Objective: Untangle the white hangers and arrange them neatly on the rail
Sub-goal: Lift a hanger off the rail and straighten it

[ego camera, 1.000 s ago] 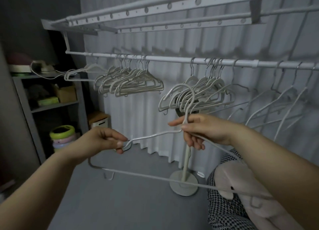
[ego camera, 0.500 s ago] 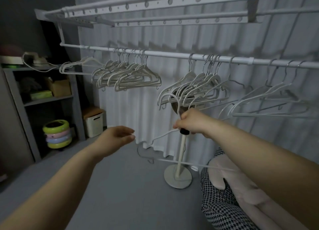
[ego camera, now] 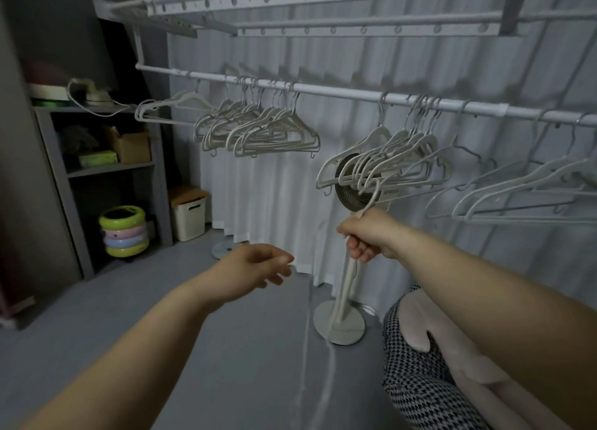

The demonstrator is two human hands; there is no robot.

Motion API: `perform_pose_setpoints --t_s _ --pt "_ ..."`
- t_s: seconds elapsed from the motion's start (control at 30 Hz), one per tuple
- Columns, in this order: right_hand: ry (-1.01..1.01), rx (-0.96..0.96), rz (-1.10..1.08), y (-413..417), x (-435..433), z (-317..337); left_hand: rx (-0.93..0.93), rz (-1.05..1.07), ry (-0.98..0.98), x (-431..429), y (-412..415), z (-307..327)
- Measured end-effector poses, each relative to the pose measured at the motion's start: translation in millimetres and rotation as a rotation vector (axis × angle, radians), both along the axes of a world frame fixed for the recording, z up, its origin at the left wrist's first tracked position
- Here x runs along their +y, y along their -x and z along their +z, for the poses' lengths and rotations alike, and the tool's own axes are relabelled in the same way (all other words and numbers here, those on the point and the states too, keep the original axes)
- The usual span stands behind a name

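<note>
The right hand point(ego camera: 368, 235) is closed in a fist around the neck of one white hanger point(ego camera: 370, 202). The hook of this hanger rises from the top of the fist. Its body hangs down below the hand as a blurred streak, so its exact position cannot be told. The hook tip lies at the lower edge of the middle bunch point(ego camera: 387, 161) of hangers; whether it touches them cannot be told. The left hand point(ego camera: 258, 265) is held lower and to the left, with its fingers loosely curled and holding nothing.

All bunches hang from the rail point(ego camera: 323, 90). The left bunch point(ego camera: 265, 132) is packed close together. The right bunch point(ego camera: 533, 190) is spread more loosely. A standing fan point(ego camera: 339, 323) stands behind the right hand, in front of the curtain point(ego camera: 274, 197).
</note>
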State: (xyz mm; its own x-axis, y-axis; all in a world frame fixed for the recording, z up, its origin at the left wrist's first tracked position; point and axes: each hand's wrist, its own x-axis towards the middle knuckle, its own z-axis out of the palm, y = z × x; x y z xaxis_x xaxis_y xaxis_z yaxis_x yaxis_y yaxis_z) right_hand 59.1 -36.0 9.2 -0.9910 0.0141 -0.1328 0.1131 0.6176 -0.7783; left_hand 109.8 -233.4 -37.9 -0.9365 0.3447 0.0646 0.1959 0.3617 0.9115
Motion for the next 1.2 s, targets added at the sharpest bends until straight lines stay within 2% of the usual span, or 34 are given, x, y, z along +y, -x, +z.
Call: perform_pose_setpoints --t_s 0.13,0.23,0.3,0.4,0.5,0.6,0.7,0.77,0.9,1.07,1.13,1.2 --pt "0.068 0.019 -0.053 7 -3 -2 -0.069 -0.060 0.012 9 -11 20" --pt "0.096 0.027 -0.081 11 -2 -1 -0.079 -0.100 0.222 21 -12 28" --pt "0.118 0.028 -0.097 13 0 0 -0.006 -0.097 0.395 29 -11 27" --pt "0.135 0.040 -0.119 16 6 1 0.154 -0.034 0.554 40 -7 26" --pt "0.146 0.043 -0.133 19 17 2 0.247 0.036 0.618 52 0 27" --pt "0.163 0.043 -0.149 22 31 3 0.291 0.009 0.729 67 12 29" --pt "0.168 0.032 -0.159 26 50 4 0.262 -0.023 0.750 79 34 29" --pt "0.057 0.030 -0.109 29 68 6 0.199 -0.031 0.683 88 47 30" --pt "-0.305 0.101 0.060 34 110 23 0.179 -0.037 0.608 109 66 34" --pt "-0.888 0.466 -0.054 51 171 50 0.230 -0.007 0.550 136 88 48" --pt "-1.051 0.457 -0.076 63 195 57 0.258 0.003 0.523 148 97 54" --pt "-1.160 0.354 -0.089 72 213 60 0.278 0.006 0.480 161 105 61"
